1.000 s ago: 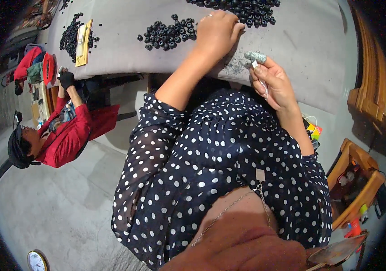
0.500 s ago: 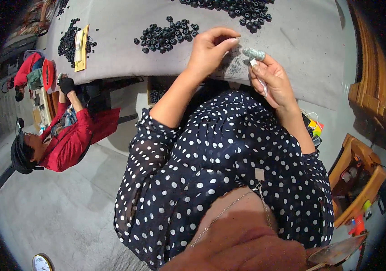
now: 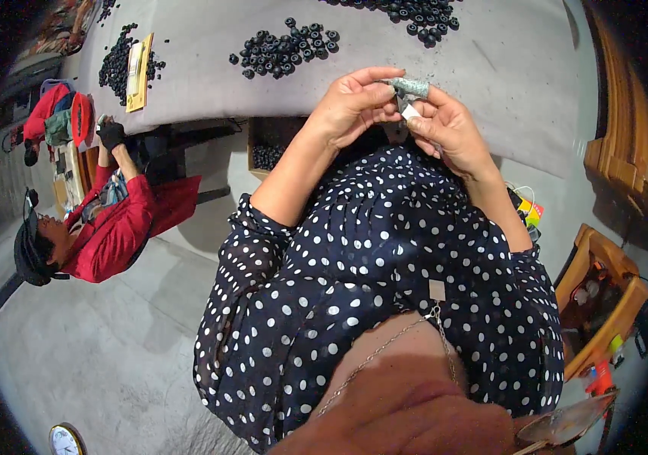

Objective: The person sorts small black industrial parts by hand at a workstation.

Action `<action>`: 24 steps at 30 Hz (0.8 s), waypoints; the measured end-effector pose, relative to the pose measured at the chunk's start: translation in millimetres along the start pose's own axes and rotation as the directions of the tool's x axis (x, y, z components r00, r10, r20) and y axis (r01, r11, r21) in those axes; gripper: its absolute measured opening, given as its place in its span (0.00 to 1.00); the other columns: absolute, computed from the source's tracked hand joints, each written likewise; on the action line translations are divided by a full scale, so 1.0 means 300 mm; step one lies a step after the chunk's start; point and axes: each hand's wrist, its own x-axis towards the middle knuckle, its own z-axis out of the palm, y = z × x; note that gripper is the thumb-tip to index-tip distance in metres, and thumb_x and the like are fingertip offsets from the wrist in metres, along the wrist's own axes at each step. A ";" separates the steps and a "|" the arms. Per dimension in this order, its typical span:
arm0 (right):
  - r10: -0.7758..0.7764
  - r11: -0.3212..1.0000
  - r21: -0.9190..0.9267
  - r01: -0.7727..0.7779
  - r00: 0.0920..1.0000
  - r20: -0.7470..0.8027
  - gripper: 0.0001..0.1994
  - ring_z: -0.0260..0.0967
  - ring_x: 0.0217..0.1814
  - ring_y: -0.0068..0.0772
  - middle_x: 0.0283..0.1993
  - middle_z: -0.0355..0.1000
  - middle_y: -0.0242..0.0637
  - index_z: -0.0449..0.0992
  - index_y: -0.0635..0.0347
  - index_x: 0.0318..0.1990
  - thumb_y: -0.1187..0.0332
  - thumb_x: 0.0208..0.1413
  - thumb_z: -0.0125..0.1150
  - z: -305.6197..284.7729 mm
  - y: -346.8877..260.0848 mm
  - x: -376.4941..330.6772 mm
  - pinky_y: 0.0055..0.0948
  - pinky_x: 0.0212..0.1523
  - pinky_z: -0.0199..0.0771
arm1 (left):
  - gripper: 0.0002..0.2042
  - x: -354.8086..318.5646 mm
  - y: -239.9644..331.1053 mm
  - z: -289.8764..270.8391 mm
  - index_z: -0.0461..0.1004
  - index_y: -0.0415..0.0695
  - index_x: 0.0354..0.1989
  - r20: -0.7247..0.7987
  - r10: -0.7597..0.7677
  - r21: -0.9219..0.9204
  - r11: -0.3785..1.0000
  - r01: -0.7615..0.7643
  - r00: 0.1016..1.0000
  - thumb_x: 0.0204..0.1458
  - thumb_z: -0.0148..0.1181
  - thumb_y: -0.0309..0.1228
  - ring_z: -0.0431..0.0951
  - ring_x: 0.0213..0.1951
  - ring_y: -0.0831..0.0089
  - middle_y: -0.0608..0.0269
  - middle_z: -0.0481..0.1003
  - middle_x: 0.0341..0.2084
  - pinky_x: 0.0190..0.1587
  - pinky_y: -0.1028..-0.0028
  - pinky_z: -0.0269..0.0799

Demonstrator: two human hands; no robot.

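My left hand (image 3: 354, 108) and my right hand (image 3: 454, 136) meet at the near edge of the grey cloth-covered table (image 3: 483, 98). The left thumb and index finger pinch together; what lies between them is too small and hidden to name. A slim tool with a white end (image 3: 410, 112) is gripped in my right hand, its far part covered by the fingers. Grey-green tape (image 3: 410, 87) wraps the right index finger, whose tip touches the left fingertips. Beyond my left hand lies a pile of black, round, ring-like pieces (image 3: 284, 51).
More black pieces (image 3: 424, 21) lie farther back, and smaller ones (image 3: 117, 64) at the left beside a yellow strip (image 3: 138, 72). Under the table sits a box of dark pieces (image 3: 267, 158). A person in red (image 3: 111, 239) works at left. A wooden frame (image 3: 604, 299) stands at right.
My hands have come together, the left closing into a pinch against the taped finger and white-ended tool. Both sit slightly nearer my body.
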 end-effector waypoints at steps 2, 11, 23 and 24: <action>-0.021 1.000 0.003 0.021 1.000 -0.009 0.16 0.59 0.17 0.09 0.27 0.68 0.26 0.67 0.64 0.49 0.71 0.54 0.59 0.002 0.002 -0.004 0.08 0.13 0.54 | 0.16 -0.005 -0.005 -0.005 0.68 0.36 0.50 0.029 0.002 -0.016 1.000 -0.002 1.000 0.52 0.57 0.22 0.77 0.30 0.74 0.59 0.76 0.29 0.37 0.73 0.78; -0.013 1.000 0.019 0.012 0.998 0.064 0.15 0.58 0.17 0.09 0.29 0.70 0.27 0.68 0.63 0.49 0.70 0.54 0.59 -0.008 0.002 0.000 0.07 0.13 0.53 | 0.19 -0.023 0.001 0.021 0.66 0.37 0.53 0.038 0.027 -0.020 0.999 -0.026 0.999 0.51 0.58 0.23 0.77 0.29 0.75 0.62 0.75 0.29 0.38 0.72 0.78; 0.025 0.998 0.051 -0.029 0.996 0.084 0.14 0.58 0.17 0.09 0.28 0.70 0.28 0.69 0.65 0.47 0.71 0.54 0.58 -0.037 0.010 0.004 0.06 0.14 0.54 | 0.22 -0.014 -0.002 -0.001 0.64 0.36 0.55 0.092 -0.008 0.051 0.999 0.003 0.996 0.51 0.59 0.27 0.76 0.32 0.76 0.61 0.74 0.35 0.40 0.73 0.77; 0.031 0.998 0.058 -0.036 0.996 0.085 0.14 0.58 0.17 0.09 0.28 0.70 0.28 0.69 0.66 0.47 0.71 0.54 0.58 -0.037 0.011 0.004 0.06 0.14 0.54 | 0.21 -0.013 -0.004 -0.004 0.65 0.36 0.54 0.089 -0.013 0.040 0.999 0.010 0.996 0.51 0.58 0.26 0.76 0.32 0.77 0.61 0.74 0.35 0.40 0.73 0.78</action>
